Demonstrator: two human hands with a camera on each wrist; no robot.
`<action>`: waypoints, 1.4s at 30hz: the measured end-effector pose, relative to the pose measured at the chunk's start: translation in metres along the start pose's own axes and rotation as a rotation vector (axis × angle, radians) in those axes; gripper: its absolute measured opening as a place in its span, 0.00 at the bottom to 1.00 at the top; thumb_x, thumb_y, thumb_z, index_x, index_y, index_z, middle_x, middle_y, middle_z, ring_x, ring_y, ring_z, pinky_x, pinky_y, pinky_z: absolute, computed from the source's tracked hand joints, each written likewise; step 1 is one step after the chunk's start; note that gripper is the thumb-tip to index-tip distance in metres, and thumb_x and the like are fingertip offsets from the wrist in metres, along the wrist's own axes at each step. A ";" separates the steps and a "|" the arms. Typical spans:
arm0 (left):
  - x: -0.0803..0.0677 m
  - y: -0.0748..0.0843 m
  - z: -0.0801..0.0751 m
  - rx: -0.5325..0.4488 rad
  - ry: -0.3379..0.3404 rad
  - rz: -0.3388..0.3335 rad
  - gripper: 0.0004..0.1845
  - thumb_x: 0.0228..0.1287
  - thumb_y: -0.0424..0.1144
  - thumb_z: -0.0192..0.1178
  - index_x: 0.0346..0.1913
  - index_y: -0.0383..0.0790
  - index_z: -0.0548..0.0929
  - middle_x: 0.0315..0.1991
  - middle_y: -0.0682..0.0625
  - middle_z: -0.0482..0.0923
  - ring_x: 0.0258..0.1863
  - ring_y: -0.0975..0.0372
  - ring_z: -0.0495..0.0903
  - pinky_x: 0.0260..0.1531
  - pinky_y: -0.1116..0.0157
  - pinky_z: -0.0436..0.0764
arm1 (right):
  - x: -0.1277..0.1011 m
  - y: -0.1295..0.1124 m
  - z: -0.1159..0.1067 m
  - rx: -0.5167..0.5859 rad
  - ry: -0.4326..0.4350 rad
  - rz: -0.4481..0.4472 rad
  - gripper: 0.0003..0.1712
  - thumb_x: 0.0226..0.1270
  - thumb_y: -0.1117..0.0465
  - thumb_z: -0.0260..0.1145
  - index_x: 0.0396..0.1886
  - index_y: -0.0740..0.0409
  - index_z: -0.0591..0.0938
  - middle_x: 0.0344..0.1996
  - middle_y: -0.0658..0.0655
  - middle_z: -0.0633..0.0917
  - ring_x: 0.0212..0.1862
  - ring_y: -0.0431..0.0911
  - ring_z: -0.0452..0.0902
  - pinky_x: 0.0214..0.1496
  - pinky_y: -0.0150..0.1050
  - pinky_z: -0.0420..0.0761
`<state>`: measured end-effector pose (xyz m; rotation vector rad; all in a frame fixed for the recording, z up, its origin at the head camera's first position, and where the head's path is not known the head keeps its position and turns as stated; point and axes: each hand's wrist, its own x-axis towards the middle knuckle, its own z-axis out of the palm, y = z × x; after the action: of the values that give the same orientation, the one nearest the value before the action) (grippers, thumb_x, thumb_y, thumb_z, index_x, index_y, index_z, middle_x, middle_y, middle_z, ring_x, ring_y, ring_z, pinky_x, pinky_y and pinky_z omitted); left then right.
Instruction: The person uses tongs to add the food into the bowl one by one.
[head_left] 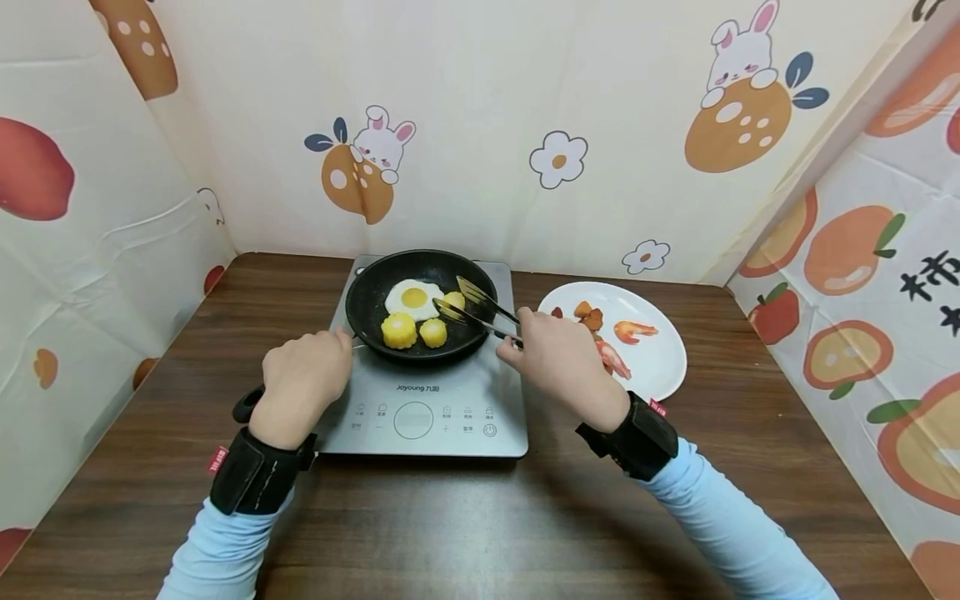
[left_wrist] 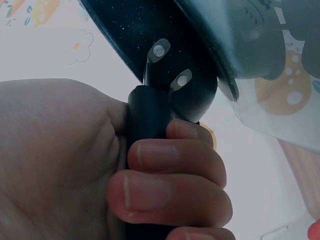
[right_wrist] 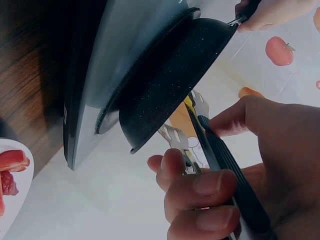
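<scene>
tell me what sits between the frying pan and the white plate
In the head view, the tongs held by the right hand cross that gap, above a bare strip of the induction cooker and brown table; nothing else lies there.

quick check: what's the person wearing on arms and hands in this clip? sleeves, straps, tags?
Both arms have light blue long sleeves. Each wrist carries a wide black band with a small red tag at its edge. The left hand and right hand are bare: no gloves, and no rings can be seen on the fingers. No cables show.
</scene>
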<state>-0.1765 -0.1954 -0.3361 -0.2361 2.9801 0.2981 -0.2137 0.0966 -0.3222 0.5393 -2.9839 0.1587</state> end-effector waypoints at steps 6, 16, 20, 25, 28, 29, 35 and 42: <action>0.000 0.001 0.001 0.003 -0.003 0.004 0.31 0.82 0.45 0.29 0.20 0.37 0.71 0.19 0.42 0.70 0.22 0.49 0.77 0.21 0.58 0.69 | -0.001 0.001 0.001 0.022 -0.010 0.020 0.14 0.66 0.51 0.61 0.30 0.56 0.72 0.19 0.52 0.73 0.20 0.46 0.68 0.20 0.37 0.62; 0.000 0.001 -0.001 0.007 -0.004 -0.001 0.32 0.83 0.45 0.29 0.20 0.36 0.73 0.20 0.41 0.71 0.23 0.48 0.77 0.21 0.57 0.70 | -0.003 0.004 0.001 0.095 -0.044 0.082 0.13 0.63 0.49 0.60 0.28 0.53 0.71 0.19 0.50 0.69 0.22 0.46 0.68 0.22 0.39 0.63; 0.001 0.000 -0.001 0.008 0.002 -0.002 0.32 0.82 0.45 0.29 0.21 0.36 0.74 0.21 0.39 0.74 0.24 0.48 0.78 0.21 0.56 0.71 | -0.003 0.005 0.001 0.117 -0.045 0.108 0.13 0.62 0.49 0.60 0.28 0.53 0.72 0.19 0.50 0.69 0.22 0.47 0.69 0.22 0.40 0.63; 0.001 0.000 -0.001 0.007 0.009 -0.002 0.32 0.82 0.45 0.29 0.21 0.36 0.73 0.20 0.40 0.73 0.23 0.48 0.78 0.21 0.57 0.70 | -0.006 0.006 -0.001 0.143 -0.063 0.145 0.14 0.62 0.48 0.59 0.33 0.54 0.74 0.21 0.52 0.73 0.24 0.49 0.72 0.23 0.42 0.66; 0.001 0.000 0.000 0.007 0.015 0.000 0.31 0.82 0.45 0.30 0.20 0.36 0.72 0.19 0.41 0.71 0.22 0.48 0.77 0.20 0.57 0.69 | -0.008 0.007 -0.002 0.151 -0.068 0.180 0.15 0.61 0.47 0.57 0.35 0.54 0.74 0.23 0.54 0.76 0.25 0.52 0.74 0.20 0.46 0.67; 0.001 0.000 -0.001 0.007 0.016 0.000 0.31 0.82 0.45 0.30 0.20 0.36 0.72 0.19 0.41 0.71 0.22 0.48 0.77 0.20 0.57 0.69 | -0.008 0.008 -0.003 0.149 -0.066 0.188 0.15 0.61 0.47 0.57 0.34 0.54 0.74 0.24 0.55 0.77 0.26 0.53 0.75 0.19 0.47 0.67; 0.000 0.000 -0.001 0.004 0.014 -0.001 0.31 0.82 0.45 0.30 0.20 0.36 0.72 0.19 0.41 0.70 0.22 0.48 0.77 0.20 0.57 0.69 | -0.010 0.014 -0.002 0.149 -0.074 0.213 0.15 0.60 0.45 0.57 0.34 0.52 0.73 0.24 0.53 0.74 0.26 0.53 0.73 0.17 0.47 0.64; 0.000 0.001 0.000 0.005 0.009 0.001 0.31 0.83 0.44 0.30 0.20 0.36 0.72 0.19 0.41 0.71 0.23 0.48 0.77 0.21 0.57 0.69 | -0.017 0.027 0.005 0.184 -0.028 0.184 0.17 0.63 0.44 0.59 0.41 0.50 0.77 0.27 0.52 0.79 0.28 0.50 0.75 0.24 0.42 0.68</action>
<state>-0.1768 -0.1949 -0.3357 -0.2361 2.9894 0.2904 -0.2081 0.1268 -0.3312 0.2840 -3.0611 0.4480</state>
